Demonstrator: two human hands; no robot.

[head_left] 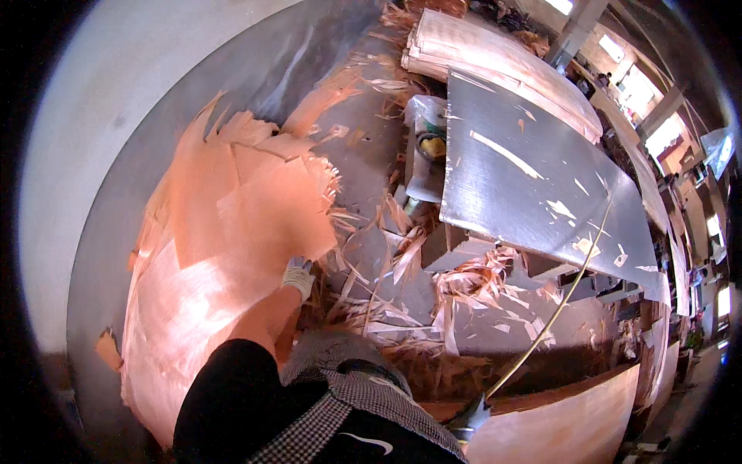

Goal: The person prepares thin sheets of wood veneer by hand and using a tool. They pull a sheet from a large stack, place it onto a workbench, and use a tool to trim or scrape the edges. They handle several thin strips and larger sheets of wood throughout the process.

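A tall stack of thin reddish wood veneer sheets (201,286) stands on my left, its far edges ragged and torn. My left hand (297,280), in a pale glove with greyish fingertips, is closed at the near edge of a loose upper veneer sheet (263,205). Part of its grip is hidden. Low in the picture, my right hand (468,424), in a dark grey-blue glove, grips the end of a long thin stick (553,317). The stick slants up and away over a dark flat metal-topped table (533,178), which has veneer scraps on it.
Torn veneer strips (475,286) litter the floor between stack and table. A yellow item in a round container (431,147) sits beside the table. Another veneer pile (495,58) lies behind it, and a veneer sheet (564,421) is close on my right. A pale wall (100,116) rises left.
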